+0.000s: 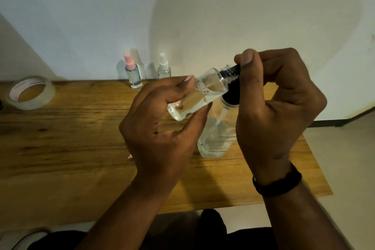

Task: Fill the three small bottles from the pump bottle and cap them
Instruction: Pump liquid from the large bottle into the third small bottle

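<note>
Above wooden table [60,148], small bottle [194,97] neck up-right.

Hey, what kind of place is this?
Probably a plain room at home: a wooden table against a bare white wall, with a tape roll and small spray bottles on it.

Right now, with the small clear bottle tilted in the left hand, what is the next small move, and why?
Probably keep pumping: the right hand presses the black pump nozzle at the neck of the small clear bottle gripped by the left hand, and the foamy liquid only partly fills it.
</note>
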Motion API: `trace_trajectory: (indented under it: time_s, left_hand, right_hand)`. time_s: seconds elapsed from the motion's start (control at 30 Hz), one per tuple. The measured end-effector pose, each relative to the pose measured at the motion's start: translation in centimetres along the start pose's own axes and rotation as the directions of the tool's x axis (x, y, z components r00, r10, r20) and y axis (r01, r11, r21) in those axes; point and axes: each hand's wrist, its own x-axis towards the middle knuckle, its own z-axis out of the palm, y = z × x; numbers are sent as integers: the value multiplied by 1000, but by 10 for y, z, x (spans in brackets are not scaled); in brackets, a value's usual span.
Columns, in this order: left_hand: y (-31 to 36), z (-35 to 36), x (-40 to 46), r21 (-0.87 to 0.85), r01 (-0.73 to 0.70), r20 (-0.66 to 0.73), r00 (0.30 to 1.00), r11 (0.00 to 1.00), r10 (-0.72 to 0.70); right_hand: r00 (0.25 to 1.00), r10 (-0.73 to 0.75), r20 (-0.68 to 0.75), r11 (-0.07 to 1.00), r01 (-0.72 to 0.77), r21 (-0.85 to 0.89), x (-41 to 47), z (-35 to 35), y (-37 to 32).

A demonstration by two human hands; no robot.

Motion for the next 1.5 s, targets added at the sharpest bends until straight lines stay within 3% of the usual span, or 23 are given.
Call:
trace_trajectory:
  time_s: [0.23,0.77,1.27,1.5]
  left_hand:
    - [0,0,-2,-8,17,12,1000,1000,-17]
    - [-1,-1,-3,-48,61,18,998,997,-60]
    - [-3,-4,-1,-197,179,159,976,964,-148]
    - [-2,-3,-2,-175,182,163,975,968,-153]
  right_hand:
    - [999,51,-3,998,-51,32,-6,3,2]
    - [1000,-15,17,1000,15,-14,-1,1,3]
    - [1000,-14,21,1000,15,-25,-1,-1,6]
    - [999,-33,11,999,33,-32,1,-2,5]
